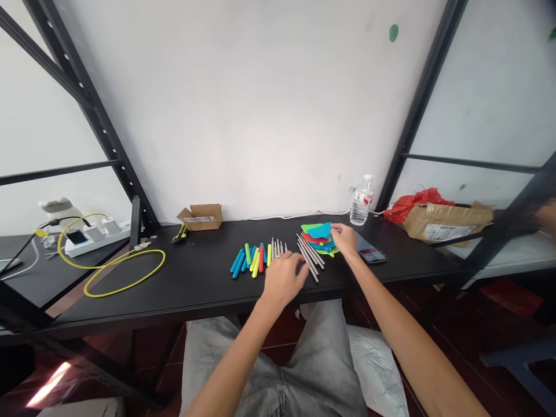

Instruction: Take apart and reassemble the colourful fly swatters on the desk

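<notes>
My right hand pinches the edge of a flat blue piece between thumb and fingers, above a pile of thin flat pieces in green, red, blue and yellow-green. My left hand hovers low over the desk, thumb spread away from the fingers, nothing visible in its grasp. Several grey rods stick out behind its fingers, partly hidden by them. More grey rods lie between the two hands. Left of my left hand are coloured sticks: blue, green, yellow and red.
A phone lies beside my right wrist, with a water bottle behind. An open cardboard box and a looped yellow cable are on the left, near a power strip. A brown package sits at right.
</notes>
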The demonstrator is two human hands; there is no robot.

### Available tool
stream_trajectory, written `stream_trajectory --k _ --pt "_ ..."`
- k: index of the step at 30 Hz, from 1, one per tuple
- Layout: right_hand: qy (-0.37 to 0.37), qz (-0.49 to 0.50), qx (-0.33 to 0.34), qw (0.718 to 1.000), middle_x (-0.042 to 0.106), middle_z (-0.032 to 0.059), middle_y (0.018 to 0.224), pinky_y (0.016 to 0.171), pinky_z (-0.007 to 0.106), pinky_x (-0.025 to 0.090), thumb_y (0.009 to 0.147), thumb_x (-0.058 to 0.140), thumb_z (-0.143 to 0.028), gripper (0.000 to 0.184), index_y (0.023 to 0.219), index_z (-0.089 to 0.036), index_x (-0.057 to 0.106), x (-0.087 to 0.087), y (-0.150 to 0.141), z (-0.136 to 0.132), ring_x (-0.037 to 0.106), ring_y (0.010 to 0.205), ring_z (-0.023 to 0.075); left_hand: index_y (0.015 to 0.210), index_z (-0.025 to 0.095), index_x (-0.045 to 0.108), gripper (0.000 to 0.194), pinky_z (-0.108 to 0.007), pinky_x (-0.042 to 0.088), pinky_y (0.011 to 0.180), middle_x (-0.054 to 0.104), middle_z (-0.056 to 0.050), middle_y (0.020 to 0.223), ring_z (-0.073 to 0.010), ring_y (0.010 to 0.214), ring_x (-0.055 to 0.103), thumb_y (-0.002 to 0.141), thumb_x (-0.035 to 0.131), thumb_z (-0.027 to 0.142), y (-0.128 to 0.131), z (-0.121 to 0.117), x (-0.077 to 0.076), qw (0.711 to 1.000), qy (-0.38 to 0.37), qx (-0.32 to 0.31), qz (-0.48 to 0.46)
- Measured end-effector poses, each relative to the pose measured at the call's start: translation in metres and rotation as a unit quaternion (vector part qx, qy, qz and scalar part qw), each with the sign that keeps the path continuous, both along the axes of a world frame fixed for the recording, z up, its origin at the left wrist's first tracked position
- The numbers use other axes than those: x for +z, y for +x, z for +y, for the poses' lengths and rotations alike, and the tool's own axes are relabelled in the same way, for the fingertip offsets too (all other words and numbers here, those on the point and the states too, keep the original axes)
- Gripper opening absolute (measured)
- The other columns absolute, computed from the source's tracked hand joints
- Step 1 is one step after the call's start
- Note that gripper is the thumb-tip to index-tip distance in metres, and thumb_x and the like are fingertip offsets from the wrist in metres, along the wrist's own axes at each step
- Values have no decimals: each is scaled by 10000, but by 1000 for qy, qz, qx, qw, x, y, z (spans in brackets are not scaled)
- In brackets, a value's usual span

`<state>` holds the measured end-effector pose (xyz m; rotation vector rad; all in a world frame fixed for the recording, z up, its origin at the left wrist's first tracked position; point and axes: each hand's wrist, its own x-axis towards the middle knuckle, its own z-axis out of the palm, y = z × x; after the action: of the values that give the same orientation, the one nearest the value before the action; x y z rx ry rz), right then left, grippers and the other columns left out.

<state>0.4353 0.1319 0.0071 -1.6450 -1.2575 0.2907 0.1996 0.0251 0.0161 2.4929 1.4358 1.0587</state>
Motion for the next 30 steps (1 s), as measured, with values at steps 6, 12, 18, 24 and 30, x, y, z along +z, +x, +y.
stream_trajectory --k 6,12,18,24,30 --pt "-55 -168 -40 983 691 120 950 781 353 428 829 465 -266 339 1028 -217 734 -20 -7 -9 624 917 285 1267 200 564 589 -452 403 974 559 -143 1324 -324 1179 536 850 552 617 50 25 -20 981 57 -56 180" --pt "38 -240 -26 970 608 134 1190 958 379 372 912 439 -360 379 1115 -204 717 -20 -12 4 516 1111 296 1140 174 616 506 -430 413 954 640 -138 1158 -296 1106 585 924 438 596 40 35 -23 974 55 -49 213" --pt "-60 -251 114 959 477 72 1463 1075 436 286 952 360 -570 545 1381 -292 551 -22 -11 34 385 1338 307 1328 238 532 544 -470 382 1016 527 -115 1395 -323 1247 501 925 440 592 26 40 -23 972 66 -64 215" --pt "-42 -264 164 950 614 57 1291 1011 358 347 936 423 -548 451 1206 -274 660 -21 -16 21 498 1196 264 1182 250 633 402 -428 395 1004 574 -73 1343 -276 1201 538 960 420 509 19 42 -22 972 52 -76 217" --pt "-2 -268 127 955 633 83 1136 931 345 374 917 447 -578 426 1021 -245 691 -15 -32 -3 519 1089 256 1145 231 623 386 -416 428 922 609 -94 1242 -281 1106 572 945 448 512 -1 40 -19 974 72 -40 213"
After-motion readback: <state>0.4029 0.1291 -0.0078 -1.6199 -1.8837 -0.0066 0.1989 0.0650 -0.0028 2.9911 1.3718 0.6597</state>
